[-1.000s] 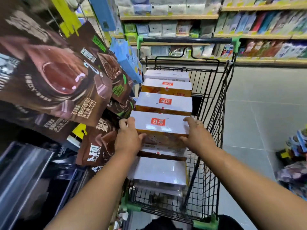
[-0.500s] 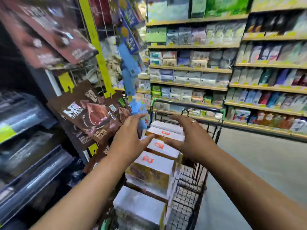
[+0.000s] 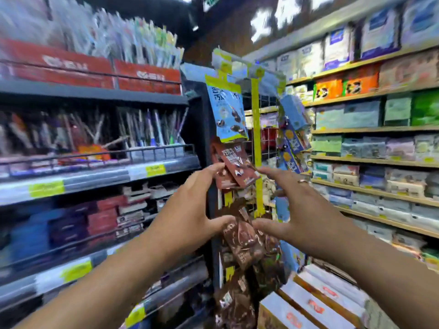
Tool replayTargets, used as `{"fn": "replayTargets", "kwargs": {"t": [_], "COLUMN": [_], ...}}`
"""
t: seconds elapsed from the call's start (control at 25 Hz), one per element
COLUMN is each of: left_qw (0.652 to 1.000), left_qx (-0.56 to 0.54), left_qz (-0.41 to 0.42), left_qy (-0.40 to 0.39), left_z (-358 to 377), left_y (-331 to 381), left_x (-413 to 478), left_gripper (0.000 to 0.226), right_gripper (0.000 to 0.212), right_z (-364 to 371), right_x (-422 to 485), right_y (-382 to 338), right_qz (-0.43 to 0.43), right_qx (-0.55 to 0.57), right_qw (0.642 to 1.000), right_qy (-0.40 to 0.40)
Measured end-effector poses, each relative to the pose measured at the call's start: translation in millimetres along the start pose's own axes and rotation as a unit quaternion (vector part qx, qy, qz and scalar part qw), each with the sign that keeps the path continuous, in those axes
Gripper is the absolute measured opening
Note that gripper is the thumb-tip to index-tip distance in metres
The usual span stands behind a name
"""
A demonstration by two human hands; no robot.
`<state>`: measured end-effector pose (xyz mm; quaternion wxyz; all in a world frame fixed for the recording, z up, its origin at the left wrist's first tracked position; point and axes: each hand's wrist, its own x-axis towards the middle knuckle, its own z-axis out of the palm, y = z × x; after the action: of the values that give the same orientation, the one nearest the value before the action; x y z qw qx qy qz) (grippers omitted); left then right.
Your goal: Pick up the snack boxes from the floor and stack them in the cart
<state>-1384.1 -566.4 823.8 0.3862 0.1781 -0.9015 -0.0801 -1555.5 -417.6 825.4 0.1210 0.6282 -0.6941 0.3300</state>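
Observation:
Several white-topped snack boxes [image 3: 316, 302] with red labels and orange sides lie in a row at the bottom right, where the cart stands; the cart's wire frame is out of view. My left hand [image 3: 187, 207] and my right hand [image 3: 301, 210] are raised side by side in front of me, fingers spread, holding nothing. Both hover in the air well above and left of the boxes, in front of a hanging strip of snack bags. The view is blurred by motion.
Brown and blue snack bags [image 3: 237, 167] hang on a yellow strip at the shelf end, right behind my hands. Dark shelves [image 3: 99, 176] with pens and boxed goods run along the left. Wooden shelves [image 3: 375, 160] full of packets fill the right.
Both hands have let go of the front box in the cart and lifted, open. The view has swung upward and left, so the cart has dropped to the bottom right corner.

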Motion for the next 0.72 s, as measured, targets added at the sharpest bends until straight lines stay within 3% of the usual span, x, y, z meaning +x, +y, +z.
{"fn": "replayTargets", "kwargs": {"t": [0.2,0.44,0.72], "left_qw": [0.996,0.977,0.927], "left_qx": [0.080,0.180,0.280], "left_qz": [-0.021,-0.107,-0.236], "left_qy": [0.013,0.034,0.077], "left_z": [-104.8,-250.9,-366.2], "left_y": [-14.4,-36.6,-44.4], "left_x": [-48.4,-149.1,-286.1], "left_gripper": [0.093,0.095,0.097], "right_gripper": [0.090,0.092,0.094], "right_z": [4.8,37.3,112.7], "right_x": [25.8,44.6,49.1], "right_y": [-82.5,-217.3,-382.5], "right_qz": [-0.091,-0.182,-0.304], "right_qx": [-0.002,0.038,0.177], "right_qw": [0.996,0.979,0.932], "right_qy": [-0.009,-0.082,-0.089]}}
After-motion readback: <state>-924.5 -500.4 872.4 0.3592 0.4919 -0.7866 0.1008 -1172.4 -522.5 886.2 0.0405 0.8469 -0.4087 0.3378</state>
